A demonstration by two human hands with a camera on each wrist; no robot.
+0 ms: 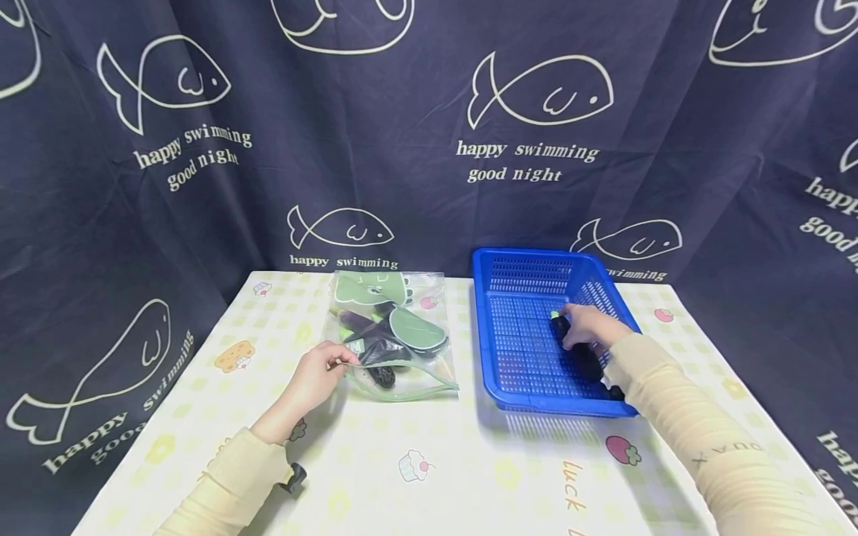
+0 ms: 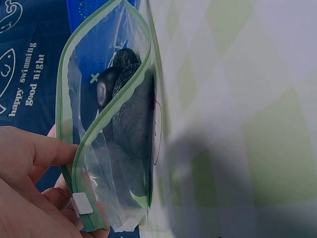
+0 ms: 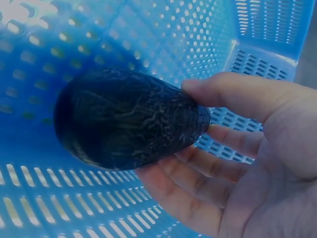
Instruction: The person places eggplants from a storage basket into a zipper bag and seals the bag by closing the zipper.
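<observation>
My left hand (image 1: 320,377) pinches the green-rimmed mouth of a clear zip bag (image 1: 442,365) by its left corner, near the white slider (image 2: 81,203). The bag's mouth gapes, and inside lie several dark eggplants (image 2: 130,124), one with green at its end. Over the blue basket, my right hand (image 1: 586,327) reaches in and grips a dark eggplant (image 3: 124,119) by its narrower end, thumb on one side and fingers on the other. A second dark item (image 1: 615,391) shows in the basket's near right corner, partly hidden by the sleeve.
The blue perforated basket (image 1: 492,357) stands right of the bag on a table (image 1: 362,461) with a checked, printed cloth. Behind hangs a dark blue curtain (image 1: 415,141) with fish drawings. A small black object (image 1: 293,478) sits at the left wrist.
</observation>
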